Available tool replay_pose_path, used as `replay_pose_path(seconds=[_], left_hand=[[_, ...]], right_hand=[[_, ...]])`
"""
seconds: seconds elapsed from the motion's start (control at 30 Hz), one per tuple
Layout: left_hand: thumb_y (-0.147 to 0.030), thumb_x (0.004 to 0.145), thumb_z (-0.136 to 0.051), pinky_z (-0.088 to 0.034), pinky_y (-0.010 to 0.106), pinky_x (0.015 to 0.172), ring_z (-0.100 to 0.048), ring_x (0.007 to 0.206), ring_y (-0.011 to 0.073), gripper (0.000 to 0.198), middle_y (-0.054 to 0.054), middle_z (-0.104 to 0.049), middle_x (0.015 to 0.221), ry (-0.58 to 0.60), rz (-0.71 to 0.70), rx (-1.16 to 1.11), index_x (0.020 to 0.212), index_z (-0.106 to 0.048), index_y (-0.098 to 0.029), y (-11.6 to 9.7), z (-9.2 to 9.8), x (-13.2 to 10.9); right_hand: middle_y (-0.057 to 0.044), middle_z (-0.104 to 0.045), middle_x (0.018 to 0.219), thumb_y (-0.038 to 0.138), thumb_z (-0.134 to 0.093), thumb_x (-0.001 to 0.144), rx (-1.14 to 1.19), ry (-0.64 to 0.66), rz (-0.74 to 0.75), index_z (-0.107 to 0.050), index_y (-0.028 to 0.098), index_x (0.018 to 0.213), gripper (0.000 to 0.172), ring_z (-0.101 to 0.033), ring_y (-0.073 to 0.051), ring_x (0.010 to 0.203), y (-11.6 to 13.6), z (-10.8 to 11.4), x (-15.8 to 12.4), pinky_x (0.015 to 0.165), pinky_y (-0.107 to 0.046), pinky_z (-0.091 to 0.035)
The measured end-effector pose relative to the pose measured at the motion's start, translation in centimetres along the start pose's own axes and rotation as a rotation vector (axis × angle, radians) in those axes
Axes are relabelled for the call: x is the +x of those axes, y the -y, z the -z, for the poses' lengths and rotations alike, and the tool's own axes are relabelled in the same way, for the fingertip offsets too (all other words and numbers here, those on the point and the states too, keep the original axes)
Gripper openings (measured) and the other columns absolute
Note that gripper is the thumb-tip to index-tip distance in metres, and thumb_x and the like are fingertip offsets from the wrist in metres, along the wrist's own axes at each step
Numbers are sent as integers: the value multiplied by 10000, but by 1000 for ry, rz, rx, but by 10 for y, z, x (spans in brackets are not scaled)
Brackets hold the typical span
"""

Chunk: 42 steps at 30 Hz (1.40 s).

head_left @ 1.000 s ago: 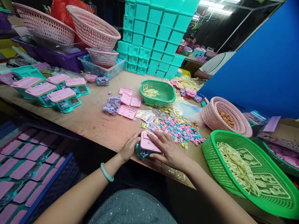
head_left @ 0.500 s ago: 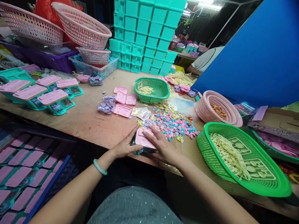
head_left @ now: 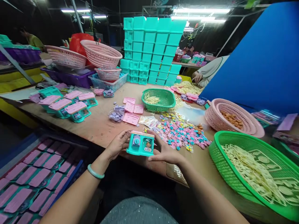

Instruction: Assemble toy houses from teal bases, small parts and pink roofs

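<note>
Between my two hands, at the table's front edge, I hold a small teal toy box [head_left: 140, 145] with a pink top, tilted so its front with a blue knob and a clear window faces me. My left hand [head_left: 118, 145] grips its left side, and a pale green bangle is on that wrist. On the box's right side is my right hand [head_left: 164, 150], thumb near the lower front corner. Just behind lie printed packets [head_left: 148, 121], pink lids [head_left: 130, 118], a bag of purple pieces [head_left: 116, 113] and a pile of pink and blue small parts [head_left: 182, 133].
Finished-looking teal boxes with pink tops [head_left: 76, 107] stand at left; more fill a blue crate [head_left: 39, 174] below. Teal boxes [head_left: 154, 46] are stacked behind. Green baskets [head_left: 218, 152] and a pink basket [head_left: 212, 116] hold parts. A co-worker's hand [head_left: 197, 77] shows beside a blue panel [head_left: 257, 59].
The toy box has been tipped, so its front now shows instead of its pink top. Both hands have shifted to its sides. The view has lifted and turned left.
</note>
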<state>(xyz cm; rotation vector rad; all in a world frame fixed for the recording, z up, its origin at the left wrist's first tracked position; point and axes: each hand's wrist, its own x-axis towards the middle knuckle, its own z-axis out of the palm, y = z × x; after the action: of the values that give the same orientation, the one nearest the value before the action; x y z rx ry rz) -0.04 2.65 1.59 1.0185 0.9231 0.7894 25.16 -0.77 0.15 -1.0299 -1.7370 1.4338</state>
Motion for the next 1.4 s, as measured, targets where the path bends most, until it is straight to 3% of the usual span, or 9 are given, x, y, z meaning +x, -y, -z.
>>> replay_pose_path(seconds=[0.2, 0.4, 0.5, 0.6, 0.73, 0.9, 1.1, 1.3, 1.4], left_hand=[[-359, 643, -908, -471, 469, 1084, -529, 1357, 332, 1177, 190, -404, 1589, -89, -213, 232, 1580, -201, -269, 12, 58, -36], [-286, 738, -793, -384, 515, 1159, -456, 1419, 322, 959, 177, -460, 1520, -864, -563, 794, 1544, -275, -244, 30, 157, -34], [-286, 768, -764, -351, 534, 1175, -405, 1445, 358, 924, 223, -423, 1520, -1007, -578, 847, 1544, -275, -179, 18, 196, -13], [-317, 787, -754, -221, 590, 1220, -209, 1525, 411, 949, 270, -239, 1611, -1043, -581, 867, 1557, -236, -120, 4, 207, 9], [-416, 809, -760, -114, 697, 1199, -30, 1541, 463, 997, 306, -97, 1646, -1114, -702, 1087, 1567, -201, -91, 6, 165, 33], [-291, 911, -644, -222, 644, 1216, -169, 1544, 393, 647, 175, -329, 1614, -566, -989, 1206, 1503, -389, -233, 22, 63, 66], [-274, 967, -519, -484, 520, 1103, -551, 1349, 302, 460, 115, -624, 1402, -44, -1006, 1022, 1427, -502, -272, 55, -35, 106], [-343, 933, -553, -595, 475, 979, -605, 1300, 337, 472, 124, -657, 1390, 32, -1151, 1123, 1401, -592, -294, 114, -58, 112], [-282, 920, -590, -607, 436, 966, -624, 1279, 319, 587, 108, -639, 1417, 105, -1161, 1198, 1495, -478, -316, 123, -55, 105]], right_hand=[[-134, -239, 1651, 352, -775, 824, -412, 16, 351, -297, 313, 1525, 849, -221, -309, 1542, -9, -43, 67, 1225, -554, -280], [-171, -147, 1677, 66, -563, 846, -550, 37, 545, -222, 247, 1567, 818, -197, -286, 1553, 2, -136, 162, 1210, -524, -329], [-166, -171, 1678, 63, -602, 810, -596, 151, 486, -254, 249, 1557, 845, -299, -299, 1518, 13, -160, 173, 1177, -504, -388], [-187, -244, 1657, 116, -613, 837, -731, 220, 452, -386, 189, 1491, 696, -330, -317, 1498, 13, -156, 161, 1177, -506, -383], [-173, -419, 1572, 183, -555, 907, -856, 141, 409, -482, 145, 1412, 513, -386, -283, 1461, 1, -128, 123, 1213, -460, -339], [-119, -557, 1450, 211, -548, 929, -944, -50, 318, -541, 167, 1339, 412, -458, -250, 1385, 4, -82, 65, 1193, -403, -371], [-82, -633, 1367, 190, -574, 904, -1044, -493, 182, -552, 233, 1343, 441, -532, -251, 1317, -17, -30, -10, 1114, -437, -477], [-64, -715, 1251, 250, -598, 882, -1292, -808, 342, -526, 374, 1382, 520, -705, -312, 1076, -125, -9, -41, 768, -445, -650], [-47, -701, 1279, 281, -561, 910, -1319, -813, 331, -480, 378, 1423, 528, -684, -291, 1134, -105, -12, -65, 869, -447, -629]])
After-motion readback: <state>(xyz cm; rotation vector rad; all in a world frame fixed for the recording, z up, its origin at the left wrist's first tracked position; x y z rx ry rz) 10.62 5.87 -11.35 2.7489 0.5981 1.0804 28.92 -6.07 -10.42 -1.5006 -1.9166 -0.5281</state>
